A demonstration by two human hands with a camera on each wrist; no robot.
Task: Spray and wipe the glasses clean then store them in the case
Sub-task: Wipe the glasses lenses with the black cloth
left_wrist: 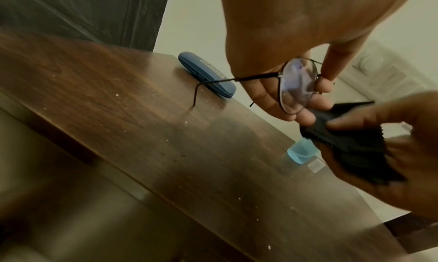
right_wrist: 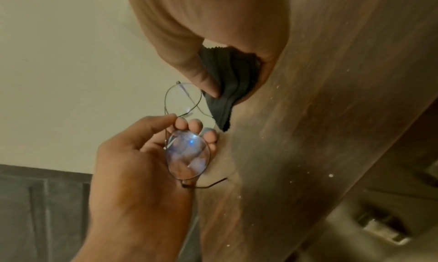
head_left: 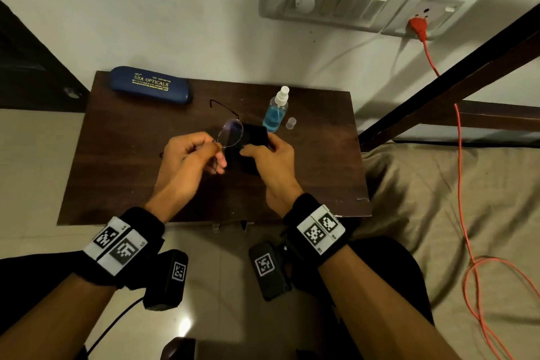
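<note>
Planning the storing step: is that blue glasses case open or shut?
Shut: the blue hard glasses case lies closed on the dark wooden table, its printed lid facing up.

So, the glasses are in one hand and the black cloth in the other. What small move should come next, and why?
Probably bring the black cloth, pinched in the right hand, onto the lens of the glasses that the left hand holds. The cloth hangs beside the frame, apparently not touching a lens, and the case is shut.

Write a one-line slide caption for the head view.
Left hand holds glasses over the table; right hand grips a black cloth; spray bottle and closed case behind.
</note>
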